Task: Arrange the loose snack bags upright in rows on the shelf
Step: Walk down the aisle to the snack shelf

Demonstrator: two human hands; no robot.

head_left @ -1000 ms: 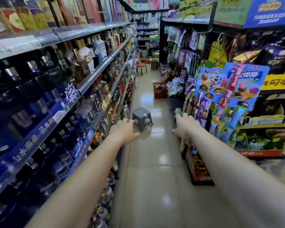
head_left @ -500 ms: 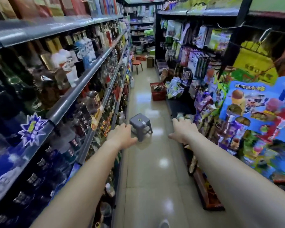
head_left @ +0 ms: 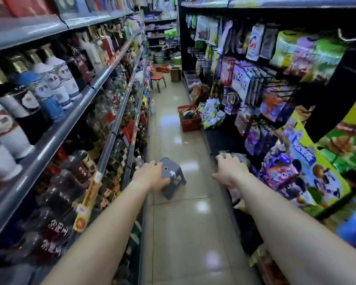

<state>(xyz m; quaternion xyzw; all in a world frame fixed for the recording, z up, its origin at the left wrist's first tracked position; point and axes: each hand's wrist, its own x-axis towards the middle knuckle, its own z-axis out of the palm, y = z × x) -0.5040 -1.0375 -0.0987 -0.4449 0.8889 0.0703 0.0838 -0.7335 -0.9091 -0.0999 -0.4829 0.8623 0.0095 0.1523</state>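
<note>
My left hand (head_left: 152,176) reaches forward over the aisle floor, fingers loose and holding nothing; in view it overlaps a grey plastic stool (head_left: 173,177). My right hand (head_left: 229,171) is stretched palm down at the edge of the low black shelf (head_left: 218,138) on the right, just above some grey-green snack bags (head_left: 237,157); I cannot tell if it touches them. A loose pile of pale snack bags (head_left: 212,115) lies farther along that shelf. More bags hang on hooks (head_left: 240,79) above it.
Bottle shelves (head_left: 56,124) line the left side. A red basket (head_left: 190,122) with packets sits on the floor by the snack pile. A red-topped stool (head_left: 158,79) and a cardboard box (head_left: 175,74) stand at the aisle's far end. A blue snack display (head_left: 308,173) hangs on the right.
I have moved forward down the aisle. The grey stool and the low shelf are closer, and both hands have reached lower toward them.
</note>
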